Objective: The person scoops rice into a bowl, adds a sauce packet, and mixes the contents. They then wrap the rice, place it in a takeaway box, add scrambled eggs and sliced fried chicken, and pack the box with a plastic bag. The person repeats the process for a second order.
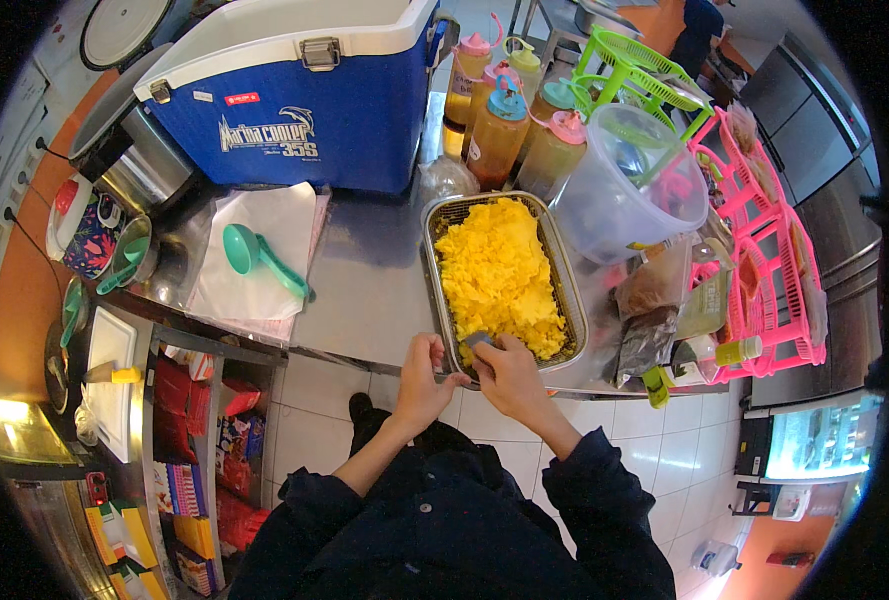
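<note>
Soft yellow mashed food (497, 277) fills a metal mesh tray (581, 330), which sits at the counter's near edge. My right hand (512, 375) is over the tray's near end. It grips a small grey piece, seemingly a scraper (479, 339), pressed against the food near the front left corner. Most of that tool is hidden by my fingers. My left hand (422, 386) is at the same corner, fingers curled and thumb pointing along the rim. Whether it grips the rim cannot be made out.
A blue cooler box (287, 112) stands behind left. White paper sheets (264, 217) carry a green scoop (264, 259). Sauce bottles (500, 127), a clear plastic tub (628, 195) and pink baskets (774, 292) crowd the right. A shelf unit (211, 450) is at lower left; another person (696, 34) is far back.
</note>
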`<state>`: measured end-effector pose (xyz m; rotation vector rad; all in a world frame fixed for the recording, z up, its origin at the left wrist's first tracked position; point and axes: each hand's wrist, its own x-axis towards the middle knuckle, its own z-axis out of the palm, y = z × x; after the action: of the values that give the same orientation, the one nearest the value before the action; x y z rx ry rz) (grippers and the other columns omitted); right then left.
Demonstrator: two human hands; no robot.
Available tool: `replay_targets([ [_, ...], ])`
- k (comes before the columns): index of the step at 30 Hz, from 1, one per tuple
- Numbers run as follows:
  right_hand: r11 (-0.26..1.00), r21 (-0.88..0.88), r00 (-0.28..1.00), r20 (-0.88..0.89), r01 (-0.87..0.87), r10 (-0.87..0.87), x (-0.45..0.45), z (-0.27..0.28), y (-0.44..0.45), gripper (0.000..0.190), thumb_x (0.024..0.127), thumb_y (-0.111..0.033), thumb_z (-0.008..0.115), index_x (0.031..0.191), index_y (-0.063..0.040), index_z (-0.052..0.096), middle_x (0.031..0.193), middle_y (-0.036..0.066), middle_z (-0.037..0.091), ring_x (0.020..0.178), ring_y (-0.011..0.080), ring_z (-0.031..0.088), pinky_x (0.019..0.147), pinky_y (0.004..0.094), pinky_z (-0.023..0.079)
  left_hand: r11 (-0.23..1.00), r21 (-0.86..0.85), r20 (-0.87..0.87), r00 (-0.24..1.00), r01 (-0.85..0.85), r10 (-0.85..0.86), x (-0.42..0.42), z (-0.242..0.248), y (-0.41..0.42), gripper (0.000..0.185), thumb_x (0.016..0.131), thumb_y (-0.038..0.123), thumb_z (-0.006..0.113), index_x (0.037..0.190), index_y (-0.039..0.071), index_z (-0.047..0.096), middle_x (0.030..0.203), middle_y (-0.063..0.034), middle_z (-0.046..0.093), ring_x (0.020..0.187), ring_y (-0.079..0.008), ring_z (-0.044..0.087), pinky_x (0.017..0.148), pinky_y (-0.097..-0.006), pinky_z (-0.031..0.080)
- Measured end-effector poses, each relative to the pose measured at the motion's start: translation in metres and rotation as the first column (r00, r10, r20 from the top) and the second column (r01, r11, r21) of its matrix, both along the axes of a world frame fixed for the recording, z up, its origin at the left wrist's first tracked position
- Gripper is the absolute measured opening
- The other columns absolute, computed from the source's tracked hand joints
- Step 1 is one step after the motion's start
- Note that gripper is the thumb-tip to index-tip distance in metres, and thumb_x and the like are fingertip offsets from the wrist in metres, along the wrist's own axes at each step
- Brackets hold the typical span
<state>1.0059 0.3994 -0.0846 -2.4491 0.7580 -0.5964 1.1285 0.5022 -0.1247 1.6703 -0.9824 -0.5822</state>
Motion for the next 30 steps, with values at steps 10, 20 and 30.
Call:
replay_targets([
  [10, 0.213, 0.977, 0.993, 0.019, 0.007, -0.118, -0.025, 0.001, -0.079, 0.021, 0.09, -0.009, 0.06, 0.072, -0.007, 0.049, 0.07, 0.002, 0.053, 0.066, 0.016, 0.061, 0.061, 0.0275, 0.047, 0.998, -0.04, 0.122, 0.992, 0.042, -0.037, 0.006, 0.018, 0.012, 0.053, 0.066, 0.009, 0.082, 0.105, 0.007, 0.045, 0.086, -0.0038, 0.046, 0.076, -0.0145, 0.046, 0.067, -0.0275, 0.043],
  [20, 0.34, 0.926, 0.986, 0.167, -0.167, 0.03, 0.004, 0.043, -0.052, 0.024, 0.09, -0.008, 0.059, 0.071, -0.007, 0.045, 0.071, 0.004, 0.053, 0.065, 0.019, 0.06, 0.062, 0.0301, 0.046, 0.943, 0.103, 0.112, 0.946, -0.315, 0.304, 0.088, 0.012, 0.187, 0.016, 0.089, 0.011, 0.06, 0.104, 0.006, 0.054, 0.092, -0.0005, 0.055, 0.083, -0.0098, 0.053, 0.07, -0.0244, 0.044],
  [30, -0.106, 0.872, 0.677, 0.442, -0.478, 0.588, 0.245, 0.077, 0.269, 0.018, 0.085, -0.006, 0.061, 0.071, -0.008, 0.05, 0.074, 0.004, 0.057, 0.07, 0.0147, 0.06, 0.061, 0.0303, 0.049, 0.014, -0.116, 0.664, -0.068, -0.993, 0.745, 0.084, 0.01, 0.597, 0.036, 0.077, 0.002, 0.06, 0.112, 0.003, 0.052, 0.106, -0.0194, 0.056, 0.101, -0.0376, 0.053, 0.087, -0.0441, 0.044],
])
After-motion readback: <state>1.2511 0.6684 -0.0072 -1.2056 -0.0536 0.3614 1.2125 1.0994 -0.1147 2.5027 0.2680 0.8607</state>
